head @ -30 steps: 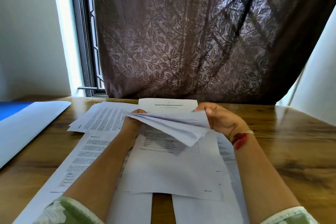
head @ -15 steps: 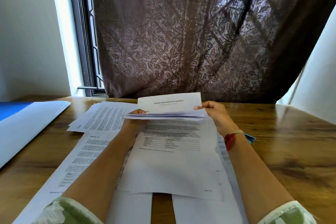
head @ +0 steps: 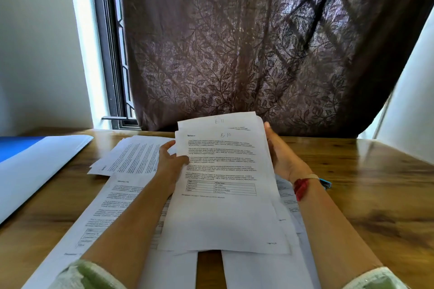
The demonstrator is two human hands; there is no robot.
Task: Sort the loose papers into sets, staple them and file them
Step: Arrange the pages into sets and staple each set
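You're holding a sheaf of papers (head: 223, 206) up in front of you, tilted toward your face, its lower edge hanging just over the wooden table (head: 375, 195). Your left hand (head: 172, 162) is pinching the left edge, thumb lying on the front page. Your right hand (head: 281, 159) is cupping the right edge, its fingers hidden behind the sheets. The front page is showing a handwritten "B 10" and the page peeking out behind it what looks like "E 11", so I'm judging that you're reading the marks to decide which set each one joins.

You're early in the job, by my reckoning. A pile of printed sheets (head: 131, 157) is lying fanned out on the far left of the table. A page headed "Section 10" (head: 110, 204) is lying beside your left forearm, and more sheets (head: 258, 270) are spreading out underneath the sheaf. None of them is looking squared up or stapled, though any staples would be too small to make out. No stapler is showing anywhere. The blue folder (head: 14, 148) is waiting well off to your left with a white sheet (head: 40, 171) lying over it. Sorting, stapling and filing are all looking like work ahead of you.
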